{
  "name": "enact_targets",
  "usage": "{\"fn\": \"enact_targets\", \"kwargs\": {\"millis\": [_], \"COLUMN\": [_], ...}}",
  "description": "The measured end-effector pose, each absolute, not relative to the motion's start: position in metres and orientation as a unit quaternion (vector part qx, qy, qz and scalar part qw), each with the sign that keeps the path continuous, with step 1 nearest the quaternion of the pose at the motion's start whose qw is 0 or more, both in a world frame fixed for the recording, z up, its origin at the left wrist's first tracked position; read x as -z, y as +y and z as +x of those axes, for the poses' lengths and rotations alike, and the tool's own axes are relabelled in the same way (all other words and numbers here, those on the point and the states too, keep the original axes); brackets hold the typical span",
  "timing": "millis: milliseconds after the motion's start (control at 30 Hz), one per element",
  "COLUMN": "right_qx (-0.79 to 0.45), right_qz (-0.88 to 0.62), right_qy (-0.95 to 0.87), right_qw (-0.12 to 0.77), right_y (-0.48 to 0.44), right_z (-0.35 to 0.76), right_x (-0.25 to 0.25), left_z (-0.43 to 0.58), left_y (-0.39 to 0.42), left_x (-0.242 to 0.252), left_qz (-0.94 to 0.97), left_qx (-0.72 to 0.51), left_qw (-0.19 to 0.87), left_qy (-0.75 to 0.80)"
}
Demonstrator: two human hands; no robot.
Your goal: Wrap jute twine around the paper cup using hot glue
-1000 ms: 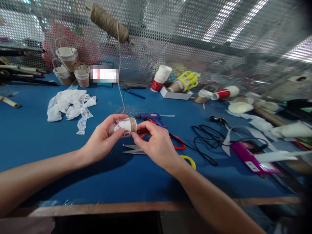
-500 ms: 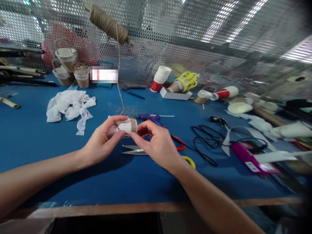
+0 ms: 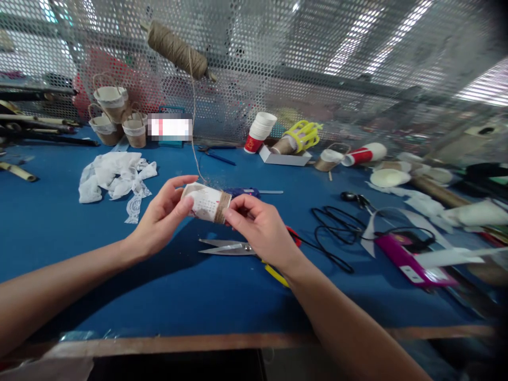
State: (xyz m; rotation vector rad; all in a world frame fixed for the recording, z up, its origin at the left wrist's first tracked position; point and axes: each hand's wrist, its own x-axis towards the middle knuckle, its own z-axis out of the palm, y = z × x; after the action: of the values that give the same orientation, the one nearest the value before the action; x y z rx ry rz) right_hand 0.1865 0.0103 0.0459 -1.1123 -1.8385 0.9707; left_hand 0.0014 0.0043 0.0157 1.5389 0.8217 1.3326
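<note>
Workmate: Why hold the paper cup (image 3: 202, 201) on its side like that?
Me: It's just above the bench (image 3: 159, 304), tilted between my 2 hands. My left hand (image 3: 164, 218) grips the printed left end, thumb near, fingers far, probably to steady it. My right hand (image 3: 260, 227) pinches the right end, by the twine band (image 3: 223, 206), I'd guess to keep those windings snug.

Workmate: And that strand (image 3: 194, 119)?
Me: It hangs from the twine spool (image 3: 177, 48) to just beyond the cup. Hung up there, I think it unwinds freely. Whether it joins the band, I can't tell.

Workmate: Anything in your way?
Me: Scissors (image 3: 228, 248) lie open on the near side, partly under my right hand. The glue gun (image 3: 243, 191) is just beyond that hand, half hidden. Further right there's a tangled black cord (image 3: 337, 218); far left, crumpled lace (image 3: 113, 172).
</note>
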Motion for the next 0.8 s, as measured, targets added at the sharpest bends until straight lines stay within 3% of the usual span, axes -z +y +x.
{"fn": "enact_targets", "kwargs": {"millis": [233,467,800], "right_qx": [-0.261,-0.189,-0.344], "right_qz": [-0.364,-0.393,-0.37], "right_qy": [-0.835,-0.796,-0.782], "right_qw": [0.319,0.42,0.364], "right_y": [0.01,0.013,0.01], "right_z": [0.186,0.19,0.186], "right_x": [-0.042,-0.042,-0.04], "left_z": [-0.003,0.0,0.002], "left_y": [0.011,0.005,-0.002], "left_x": [-0.019,-0.02,-0.02], "left_qz": [0.607,0.667,0.745], "left_qx": [-0.486,-0.465,-0.414], "left_qw": [0.5,0.415,0.377], "left_qy": [0.381,0.407,0.362]}}
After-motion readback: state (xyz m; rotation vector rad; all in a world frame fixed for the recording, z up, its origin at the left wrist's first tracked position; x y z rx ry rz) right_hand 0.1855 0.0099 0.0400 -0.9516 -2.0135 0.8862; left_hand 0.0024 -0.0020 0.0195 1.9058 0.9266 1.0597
